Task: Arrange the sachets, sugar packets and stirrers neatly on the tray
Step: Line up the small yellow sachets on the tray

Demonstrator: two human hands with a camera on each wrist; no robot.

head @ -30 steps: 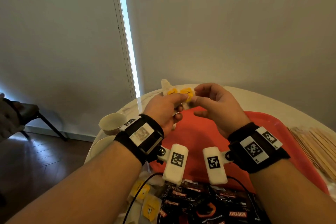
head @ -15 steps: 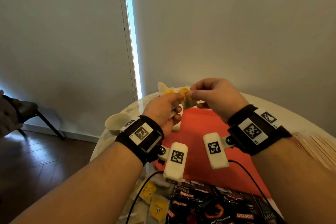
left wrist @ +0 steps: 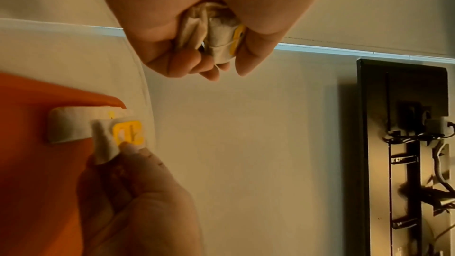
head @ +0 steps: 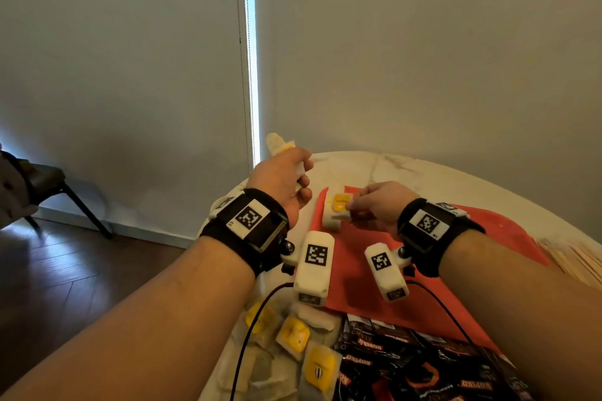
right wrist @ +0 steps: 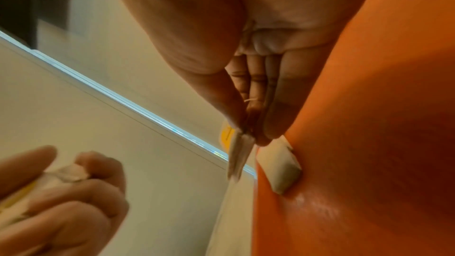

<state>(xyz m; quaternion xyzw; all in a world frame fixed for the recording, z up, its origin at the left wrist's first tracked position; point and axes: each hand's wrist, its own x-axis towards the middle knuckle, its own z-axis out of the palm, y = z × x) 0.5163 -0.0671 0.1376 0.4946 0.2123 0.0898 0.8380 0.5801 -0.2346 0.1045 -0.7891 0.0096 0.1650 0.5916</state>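
Right hand [head: 379, 205] pinches 1 white tea sachet with a yellow square tag [head: 338, 203] at the far-left corner of the flat orange-red plastic tray [head: 508, 228], right above 1 more white sachet [head: 331, 223] lying there, long axis running near to far. Left hand [head: 280, 179], raised at the table's left edge, is fisted round a bunch of white sachets [left wrist: 216, 36], ends poking up. About 3 yellow-tagged sachets [head: 294, 334] and dark coffee sachets [head: 407, 365] lie near; pale wooden stirrers [head: 573, 259] lie far right.

Bare forearms w/ black wrist straps [head: 247, 231], white marker-tagged cam pods [head: 314, 267], black cables [head: 250, 319].
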